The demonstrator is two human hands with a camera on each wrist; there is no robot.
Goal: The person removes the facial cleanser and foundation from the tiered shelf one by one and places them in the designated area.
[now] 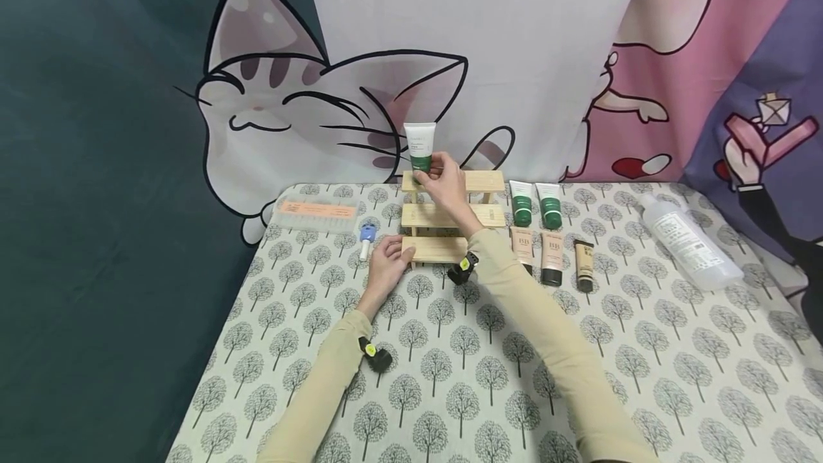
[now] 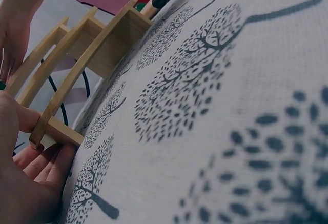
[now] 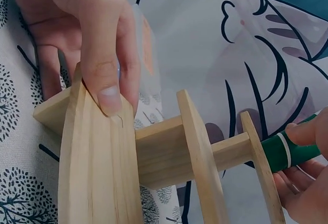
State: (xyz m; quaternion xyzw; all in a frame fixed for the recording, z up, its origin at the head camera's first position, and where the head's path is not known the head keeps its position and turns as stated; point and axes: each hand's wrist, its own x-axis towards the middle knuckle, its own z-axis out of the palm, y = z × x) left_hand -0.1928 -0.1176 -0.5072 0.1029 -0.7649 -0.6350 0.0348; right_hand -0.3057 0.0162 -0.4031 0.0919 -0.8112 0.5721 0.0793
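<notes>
A three-tier wooden display rack (image 1: 434, 250) stands on the cloth-covered table. At the left end of its lowest step, my left hand (image 1: 388, 261) grips the board; in the right wrist view the thumb of that left hand (image 3: 100, 44) lies on top of the board. My right hand (image 1: 448, 183) holds a white-and-green squeeze tube (image 1: 420, 143) by its green cap end, upright at the left end of the top step. The right wrist view shows the green part of the tube (image 3: 279, 153) against the top board; whether it bears weight there I cannot tell.
Right of the rack lie two white-and-green tubes (image 1: 521, 203), two pink BB tubes (image 1: 551, 257) and a gold tube (image 1: 584, 264). A clear bottle (image 1: 691, 243) lies farther right. Left are a flat translucent box (image 1: 316, 214) and a blue-and-white item (image 1: 367, 240). A printed curtain (image 1: 514, 13) hangs behind.
</notes>
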